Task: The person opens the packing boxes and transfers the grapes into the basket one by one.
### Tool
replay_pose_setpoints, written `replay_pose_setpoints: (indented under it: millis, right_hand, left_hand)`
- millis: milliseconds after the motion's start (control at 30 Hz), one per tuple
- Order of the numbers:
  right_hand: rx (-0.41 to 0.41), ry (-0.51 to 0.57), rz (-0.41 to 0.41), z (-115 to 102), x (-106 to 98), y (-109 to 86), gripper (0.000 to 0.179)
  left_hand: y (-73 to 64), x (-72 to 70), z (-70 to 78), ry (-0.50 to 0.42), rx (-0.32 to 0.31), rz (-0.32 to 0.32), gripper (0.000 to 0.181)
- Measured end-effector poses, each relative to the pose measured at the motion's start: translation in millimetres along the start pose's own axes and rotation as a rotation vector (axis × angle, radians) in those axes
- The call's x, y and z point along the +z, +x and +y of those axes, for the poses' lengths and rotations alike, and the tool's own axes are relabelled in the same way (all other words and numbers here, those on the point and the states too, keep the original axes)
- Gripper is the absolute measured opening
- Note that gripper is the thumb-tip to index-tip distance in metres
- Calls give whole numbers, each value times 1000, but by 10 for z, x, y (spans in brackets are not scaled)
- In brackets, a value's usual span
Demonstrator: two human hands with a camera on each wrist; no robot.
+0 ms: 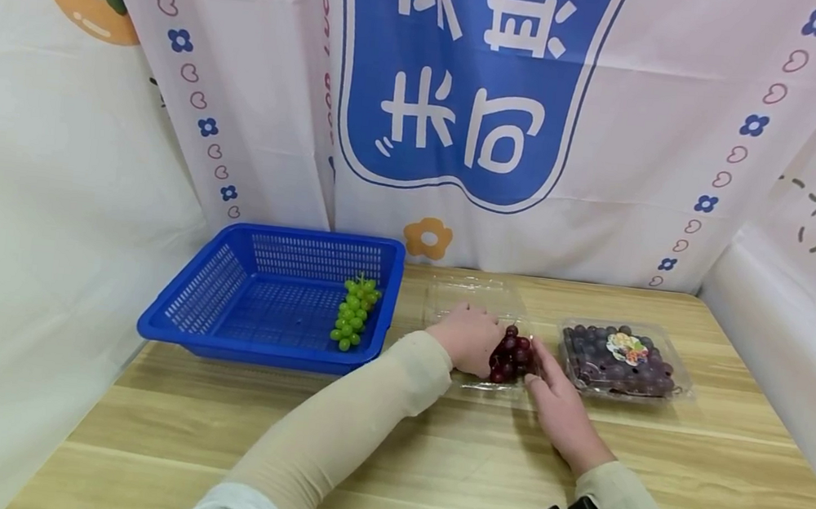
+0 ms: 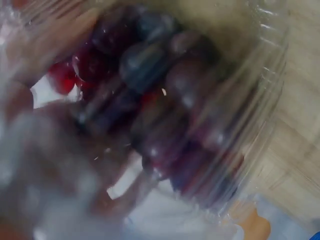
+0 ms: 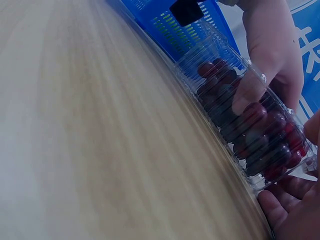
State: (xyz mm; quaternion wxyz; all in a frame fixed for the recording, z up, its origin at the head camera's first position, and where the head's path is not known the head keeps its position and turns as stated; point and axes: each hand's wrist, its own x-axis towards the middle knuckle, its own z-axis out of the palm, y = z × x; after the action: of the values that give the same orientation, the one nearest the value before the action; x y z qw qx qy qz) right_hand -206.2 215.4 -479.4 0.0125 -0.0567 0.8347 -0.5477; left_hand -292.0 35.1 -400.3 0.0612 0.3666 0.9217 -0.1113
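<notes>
An open clear plastic box of dark red grapes stands near the table's middle, its lid folded back behind it. My left hand reaches into the box from the left; its thumb presses on the bunch in the right wrist view, its fingers partly hidden behind the grapes. At the box's right end my right hand holds the wall, thumb near the rim and fingers against the side. The left wrist view is blurred by plastic, with red grapes filling its middle.
Left of the box stands a blue plastic basket with a bunch of green grapes at its right side. A closed clear box of dark grapes with a round label lies to the right. A printed cloth hangs behind the wooden table.
</notes>
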Motion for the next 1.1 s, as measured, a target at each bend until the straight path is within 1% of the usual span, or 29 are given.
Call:
replay_pose_setpoints:
  millis: [133,300,400,567,767,967,1033,1100]
  right_hand:
    - [-3,2,6,-7,1,-10,64]
    - [-2,-2,2,-1,4,-16,64]
    - [-1,-7,1,12,3,-15,64]
    - [-10,-23,9,22,-7,-6,63]
    - [-13,-33,10,27,-5,2,63]
    - [-23,-16,5,16,0,21,65]
    - [-18,-10,2,12,-1,27,66]
    - [-9,-1,-5,14,1,31,67]
  left_hand:
    - [17,93,40,-28,-19,-4,54]
    - [46,210,57,-48,-21,21,49]
    - [67,239,56,-59,-18,43,49]
    - [102,273,52,-45,-14,78,50]
    - [144,358,10,-61,11,123,52]
    - [157,393,-65,-176,6,178,50]
    - [140,382,-83,-219,-1,190,47]
    - [123,373,-104,-272,-11,192,38]
